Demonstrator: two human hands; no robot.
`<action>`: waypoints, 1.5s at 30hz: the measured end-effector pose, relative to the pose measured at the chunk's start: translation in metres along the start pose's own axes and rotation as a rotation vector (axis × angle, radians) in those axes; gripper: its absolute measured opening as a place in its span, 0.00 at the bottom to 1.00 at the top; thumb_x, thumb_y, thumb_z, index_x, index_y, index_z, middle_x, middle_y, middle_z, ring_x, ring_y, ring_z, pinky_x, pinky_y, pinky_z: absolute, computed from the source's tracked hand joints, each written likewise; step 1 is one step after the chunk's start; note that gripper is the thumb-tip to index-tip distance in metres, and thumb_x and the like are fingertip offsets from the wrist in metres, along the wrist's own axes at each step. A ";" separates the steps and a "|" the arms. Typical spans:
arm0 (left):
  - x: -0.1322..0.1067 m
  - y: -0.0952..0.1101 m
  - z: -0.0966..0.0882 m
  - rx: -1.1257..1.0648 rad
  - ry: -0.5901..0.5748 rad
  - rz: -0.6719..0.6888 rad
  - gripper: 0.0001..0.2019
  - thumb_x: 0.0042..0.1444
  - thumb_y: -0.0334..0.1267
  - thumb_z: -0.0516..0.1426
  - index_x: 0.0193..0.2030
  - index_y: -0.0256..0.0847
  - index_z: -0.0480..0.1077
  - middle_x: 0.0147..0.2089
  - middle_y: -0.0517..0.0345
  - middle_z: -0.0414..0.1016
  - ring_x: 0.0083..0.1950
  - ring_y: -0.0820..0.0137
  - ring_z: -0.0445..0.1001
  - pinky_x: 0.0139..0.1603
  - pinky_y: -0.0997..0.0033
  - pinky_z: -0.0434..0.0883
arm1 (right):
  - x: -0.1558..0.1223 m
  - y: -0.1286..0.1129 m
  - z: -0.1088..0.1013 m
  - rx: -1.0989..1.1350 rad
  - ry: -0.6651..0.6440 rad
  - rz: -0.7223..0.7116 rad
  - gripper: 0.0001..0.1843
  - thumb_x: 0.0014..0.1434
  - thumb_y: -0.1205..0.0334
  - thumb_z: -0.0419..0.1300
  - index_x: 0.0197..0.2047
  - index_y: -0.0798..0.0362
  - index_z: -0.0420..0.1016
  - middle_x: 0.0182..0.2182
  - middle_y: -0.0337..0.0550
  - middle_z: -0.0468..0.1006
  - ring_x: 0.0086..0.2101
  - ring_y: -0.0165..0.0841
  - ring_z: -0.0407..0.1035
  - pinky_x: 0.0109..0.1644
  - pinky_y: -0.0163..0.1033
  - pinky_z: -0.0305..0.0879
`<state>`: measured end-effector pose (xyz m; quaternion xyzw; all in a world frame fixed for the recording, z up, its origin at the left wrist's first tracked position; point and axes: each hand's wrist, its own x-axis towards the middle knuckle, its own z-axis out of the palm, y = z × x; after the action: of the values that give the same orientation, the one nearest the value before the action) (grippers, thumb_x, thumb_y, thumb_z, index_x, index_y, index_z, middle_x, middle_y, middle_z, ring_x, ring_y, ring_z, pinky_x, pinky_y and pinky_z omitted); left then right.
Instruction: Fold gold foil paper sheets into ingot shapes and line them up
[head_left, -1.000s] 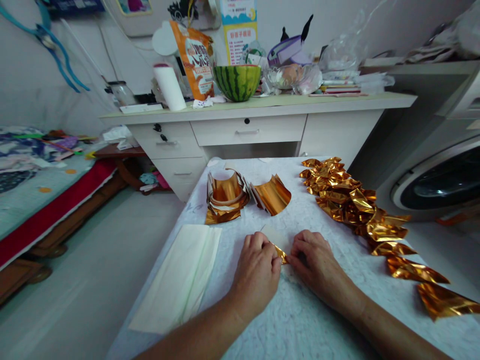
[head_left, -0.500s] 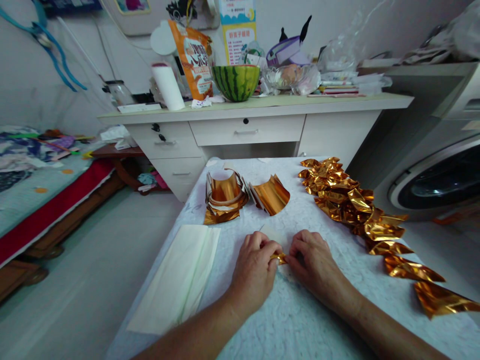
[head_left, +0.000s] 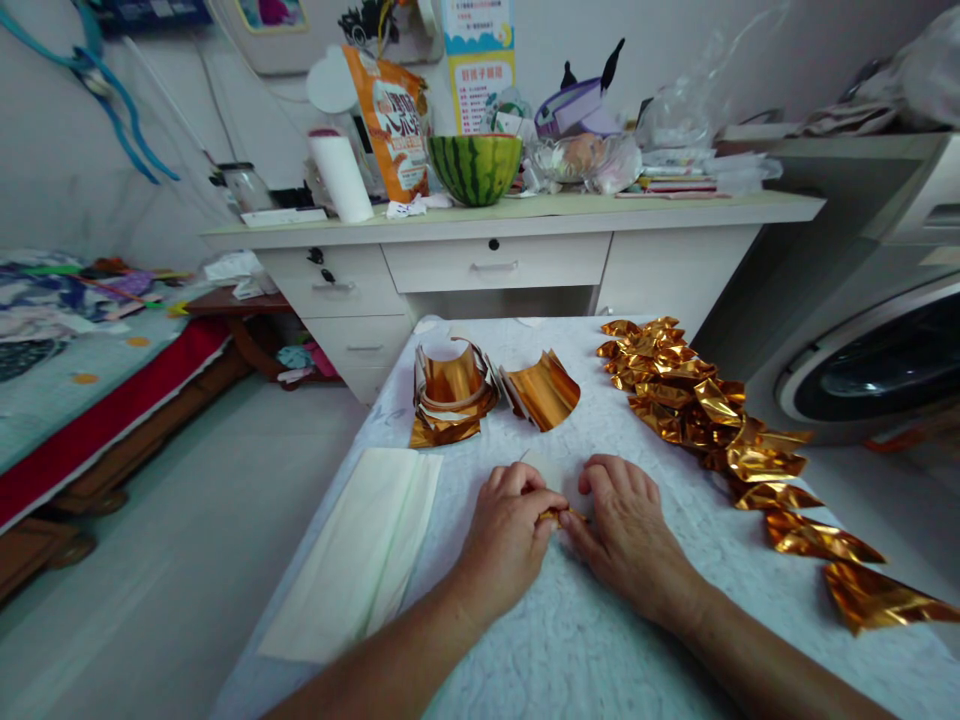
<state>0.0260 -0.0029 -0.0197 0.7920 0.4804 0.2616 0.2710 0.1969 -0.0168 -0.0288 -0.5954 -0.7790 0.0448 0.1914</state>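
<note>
Gold foil piece (head_left: 550, 515): I have it between my hands on the bench (head_left: 600, 650), to the right of the folded pale paper (head_left: 360, 550). Working down in size, the bench wears a soft, rumpled cloth (head_left: 555, 620); heavy pressing could make it slip and skew the foil. Well to the paper's right lies the row of crumpled foil pieces (head_left: 682, 390), which a wide swing of my right forearm (head_left: 772, 660) might crush. The paper itself lies close to my left forearm (head_left: 390, 650), so a careless pull could drag it. Beyond the paper and to its right, the curled foil stack (head_left: 452, 380) and smaller foil stack (head_left: 546, 390) look springy; a bump could spread them. My left hand (head_left: 506, 530) pinches the piece; my right hand (head_left: 630, 530) is loosely spread, only its thumb against it. Should that thumb slip, the end could spring back. Most of the piece is hidden, so I can't judge its evenness.
</note>
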 end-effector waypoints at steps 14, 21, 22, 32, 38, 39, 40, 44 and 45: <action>0.000 -0.004 -0.003 -0.004 -0.044 0.006 0.15 0.55 0.27 0.57 0.45 0.48 0.77 0.45 0.56 0.69 0.50 0.63 0.65 0.54 0.59 0.64 | -0.001 0.007 -0.001 0.024 -0.009 0.021 0.14 0.58 0.61 0.59 0.48 0.51 0.64 0.48 0.50 0.69 0.48 0.46 0.62 0.52 0.53 0.59; -0.002 -0.004 -0.003 -0.016 -0.039 0.005 0.16 0.54 0.26 0.58 0.45 0.48 0.78 0.44 0.57 0.69 0.50 0.64 0.65 0.54 0.61 0.64 | -0.005 0.020 -0.002 0.053 -0.022 0.030 0.20 0.56 0.68 0.56 0.53 0.47 0.64 0.52 0.49 0.68 0.52 0.46 0.61 0.54 0.54 0.57; -0.002 -0.004 -0.003 -0.015 -0.039 0.008 0.15 0.54 0.26 0.58 0.45 0.48 0.78 0.44 0.57 0.69 0.50 0.64 0.65 0.54 0.61 0.64 | -0.005 0.021 -0.003 0.058 -0.022 0.033 0.20 0.56 0.68 0.56 0.53 0.47 0.63 0.52 0.49 0.68 0.52 0.47 0.60 0.54 0.55 0.57; -0.001 -0.004 -0.005 0.001 0.019 0.036 0.10 0.58 0.32 0.57 0.44 0.47 0.76 0.45 0.56 0.69 0.50 0.63 0.65 0.53 0.60 0.64 | -0.001 0.020 -0.005 0.094 -0.005 0.006 0.18 0.60 0.49 0.59 0.47 0.51 0.65 0.47 0.51 0.69 0.47 0.46 0.61 0.51 0.54 0.58; 0.001 -0.011 -0.005 0.188 0.218 -0.138 0.20 0.54 0.37 0.60 0.54 0.41 0.66 0.55 0.50 0.67 0.57 0.55 0.61 0.58 0.49 0.59 | 0.001 0.018 -0.004 0.088 -0.016 -0.014 0.15 0.57 0.56 0.62 0.45 0.52 0.67 0.48 0.52 0.69 0.48 0.46 0.61 0.51 0.54 0.59; 0.002 -0.012 -0.005 0.197 0.205 -0.153 0.18 0.55 0.38 0.59 0.53 0.41 0.66 0.54 0.50 0.67 0.57 0.55 0.61 0.57 0.49 0.59 | 0.001 0.018 -0.005 0.094 -0.017 -0.022 0.14 0.57 0.57 0.62 0.45 0.52 0.68 0.49 0.52 0.69 0.48 0.46 0.61 0.52 0.54 0.59; 0.003 -0.012 -0.006 0.194 0.194 -0.161 0.16 0.55 0.38 0.59 0.51 0.41 0.67 0.53 0.51 0.68 0.56 0.55 0.62 0.57 0.49 0.59 | 0.001 0.018 -0.006 0.101 -0.021 -0.033 0.14 0.57 0.57 0.61 0.45 0.52 0.68 0.49 0.52 0.69 0.48 0.46 0.61 0.52 0.54 0.59; 0.005 -0.011 -0.009 0.062 0.207 -0.173 0.09 0.53 0.32 0.58 0.42 0.41 0.67 0.45 0.55 0.71 0.50 0.60 0.66 0.52 0.57 0.63 | 0.002 0.018 -0.008 0.138 -0.040 -0.056 0.13 0.57 0.58 0.61 0.45 0.51 0.69 0.49 0.51 0.70 0.49 0.46 0.62 0.52 0.54 0.59; 0.005 -0.011 -0.009 0.004 0.199 -0.182 0.08 0.54 0.32 0.58 0.41 0.41 0.66 0.42 0.57 0.71 0.48 0.62 0.67 0.50 0.60 0.64 | 0.002 0.018 -0.009 0.152 -0.046 -0.056 0.13 0.57 0.59 0.62 0.45 0.51 0.70 0.49 0.51 0.70 0.49 0.46 0.62 0.52 0.53 0.60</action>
<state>0.0150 0.0075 -0.0195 0.7158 0.5753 0.3123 0.2430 0.2158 -0.0107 -0.0257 -0.5559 -0.7939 0.1120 0.2192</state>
